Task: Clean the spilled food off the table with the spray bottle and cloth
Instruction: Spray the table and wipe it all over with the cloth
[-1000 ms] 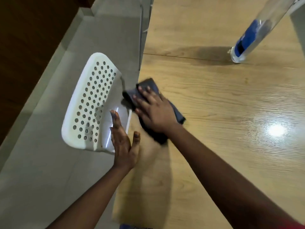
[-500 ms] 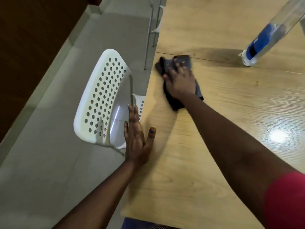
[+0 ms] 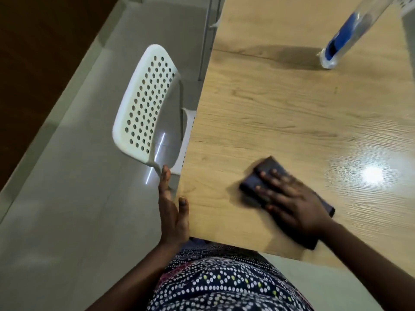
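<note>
Wiping the desk's near corner

Right hand (image 3: pixel 296 205) flat on dark cloth (image 3: pixel 268 169); left hand (image 3: pixel 173 212) along the desk (image 3: pixel 280 104) edge.

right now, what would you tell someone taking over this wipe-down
Right hand: flat on the dark folded cloth, pressing it to the light wooden table near the front edge.
Left hand: open against the table's left edge, holding nothing.
Clear spray bottle with blue label: standing at the far right, untouched.
Done: no food visible on the tabletop.
Left: finish wiping.
</note>
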